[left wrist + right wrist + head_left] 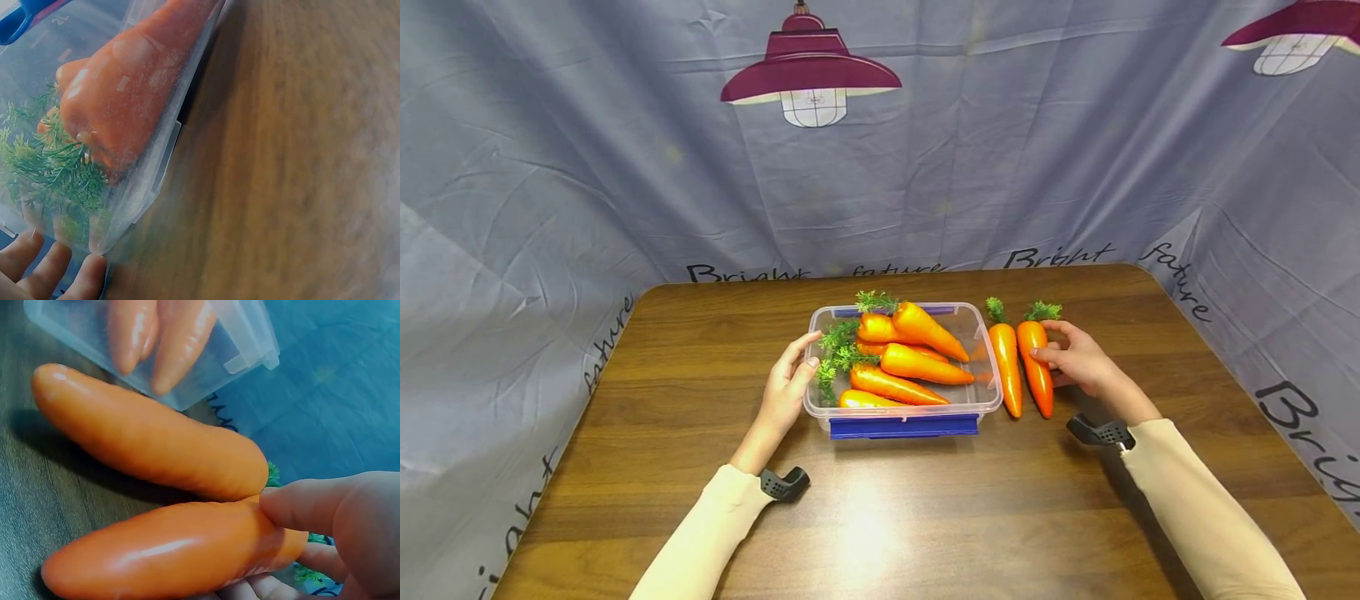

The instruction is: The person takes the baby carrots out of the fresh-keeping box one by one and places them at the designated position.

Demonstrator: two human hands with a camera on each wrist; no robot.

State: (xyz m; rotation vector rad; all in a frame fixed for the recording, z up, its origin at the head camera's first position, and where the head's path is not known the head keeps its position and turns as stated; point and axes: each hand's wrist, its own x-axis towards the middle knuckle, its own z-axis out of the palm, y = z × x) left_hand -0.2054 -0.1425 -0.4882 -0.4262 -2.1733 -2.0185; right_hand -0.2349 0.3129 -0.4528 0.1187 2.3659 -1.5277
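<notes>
A clear plastic container [988, 397] with blue clips holds several orange carrots [925, 364] with green leafy tops. At its left end is my left hand [786, 385], and in the left wrist view its fingertips [90, 275] touch the end wall. Right of the container, two more carrots lie side by side, tips toward me. My right hand [1078, 358] pinches the outer carrot [1036, 367] near its leafy end. In the right wrist view the thumb [306, 503] presses on its top, with fingers around the far side. The inner carrot [1006, 367] lies between it and the container.
Everything stands on a brown wooden table [700, 350]. Behind and at the sides hangs a grey-blue curtain [970, 167] printed with lamps and lettering. The container's front blue clip [904, 427] hangs on the side nearest me.
</notes>
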